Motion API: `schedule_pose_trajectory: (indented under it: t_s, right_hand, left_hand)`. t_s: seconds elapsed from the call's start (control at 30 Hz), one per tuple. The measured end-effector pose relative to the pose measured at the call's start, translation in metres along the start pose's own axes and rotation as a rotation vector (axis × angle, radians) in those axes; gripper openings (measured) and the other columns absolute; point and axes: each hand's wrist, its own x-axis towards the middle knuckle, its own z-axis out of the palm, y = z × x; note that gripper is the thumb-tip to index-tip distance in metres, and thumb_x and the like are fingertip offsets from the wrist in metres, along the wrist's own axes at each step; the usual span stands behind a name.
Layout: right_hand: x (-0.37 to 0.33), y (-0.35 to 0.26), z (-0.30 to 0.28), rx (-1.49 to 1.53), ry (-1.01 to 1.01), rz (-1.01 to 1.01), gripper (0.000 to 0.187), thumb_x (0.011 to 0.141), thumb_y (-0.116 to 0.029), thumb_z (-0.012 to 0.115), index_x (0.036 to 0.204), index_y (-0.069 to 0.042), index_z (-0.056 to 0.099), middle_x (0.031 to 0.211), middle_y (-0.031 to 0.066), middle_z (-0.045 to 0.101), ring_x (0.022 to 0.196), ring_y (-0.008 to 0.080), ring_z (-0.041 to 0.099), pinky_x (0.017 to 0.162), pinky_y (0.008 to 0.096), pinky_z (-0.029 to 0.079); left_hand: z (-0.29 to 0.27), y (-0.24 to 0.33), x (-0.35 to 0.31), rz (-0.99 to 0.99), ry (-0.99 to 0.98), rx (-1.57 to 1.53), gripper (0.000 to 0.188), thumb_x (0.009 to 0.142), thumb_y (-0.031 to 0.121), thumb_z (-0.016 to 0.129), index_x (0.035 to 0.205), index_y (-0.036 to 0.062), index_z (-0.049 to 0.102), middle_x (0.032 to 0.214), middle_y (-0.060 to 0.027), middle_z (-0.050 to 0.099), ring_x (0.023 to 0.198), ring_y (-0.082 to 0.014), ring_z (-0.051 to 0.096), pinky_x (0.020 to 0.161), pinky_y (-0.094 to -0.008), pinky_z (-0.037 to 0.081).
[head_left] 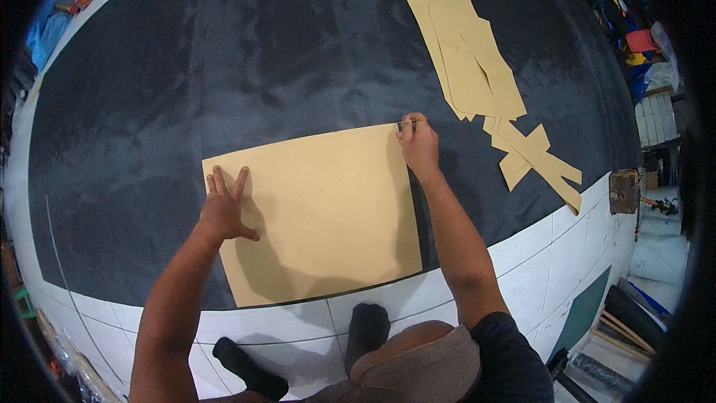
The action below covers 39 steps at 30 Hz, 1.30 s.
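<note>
A large tan sheet of card (328,216) lies flat on black fabric (134,104) spread over the floor. My left hand (225,209) presses on the sheet's left part, fingers spread, thumb out to the side. At the sheet's far right corner, my right hand (419,142) is closed around a thin pen-like stick (412,122). The stick lies about level with the card's far edge; its exact kind is too small to make out. Shadows of my arms fall across the card.
Several cut tan card pieces (470,60) lie overlapping at the far right, with narrow crossed strips (533,153) nearer. White floor tiles (253,325) border the fabric, where my dark-socked feet (367,332) stand. A dark block (624,191) and rolled materials (632,313) sit at the right.
</note>
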Motion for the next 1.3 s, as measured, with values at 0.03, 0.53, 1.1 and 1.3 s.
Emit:
schedule_pose_trajectory:
  t_s: [0.03,0.53,1.1,1.3]
  right_hand:
    - [0.0,-0.001,0.0,-0.054,0.005,-0.046,0.025,0.102,-0.021,0.054,0.109,0.001,0.065,0.089,0.0195,0.073,0.082,0.0333,0.074,0.078,0.0435,0.056]
    - [-0.02,-0.048,0.013,-0.351,-0.144,-0.137,0.03,0.103,-0.031,0.051,0.111,-0.006,0.066,0.11,0.0194,0.071,0.104,0.0399,0.068,0.09,0.0498,0.053]
    - [-0.289,-0.093,0.042,0.242,-0.871,-0.372,0.018,0.099,-0.015,0.061,0.109,-0.002,0.069,0.107,0.0166,0.068,0.102,0.0358,0.066,0.088,0.0426,0.053]
    - [-0.337,-0.126,0.083,0.333,-1.027,-0.603,0.017,0.095,-0.013,0.065,0.108,-0.004,0.071,0.106,0.0153,0.069,0.102,0.0325,0.067,0.086,0.0436,0.055]
  left_hand:
    - [0.0,0.0,0.0,0.004,0.006,-0.021,0.162,0.04,0.051,0.101,0.164,0.0157,0.004,0.156,-0.0487,0.002,0.145,-0.0656,0.011,0.12,-0.0576,0.03]
    - [0.004,-0.005,0.005,0.012,-0.003,0.083,0.161,0.043,0.057,0.099,0.164,0.0171,0.002,0.155,-0.0495,0.001,0.145,-0.0646,0.017,0.115,-0.0551,0.04]
    - [0.012,0.0,0.014,0.005,0.078,-0.015,0.155,0.046,0.047,0.101,0.164,0.0293,0.003,0.161,-0.0413,-0.001,0.148,-0.0579,0.018,0.115,-0.0543,0.04]
    - [0.01,0.001,0.01,0.024,0.103,-0.017,0.156,0.044,0.048,0.101,0.164,0.029,0.003,0.159,-0.0442,0.003,0.147,-0.0621,0.016,0.113,-0.0602,0.041]
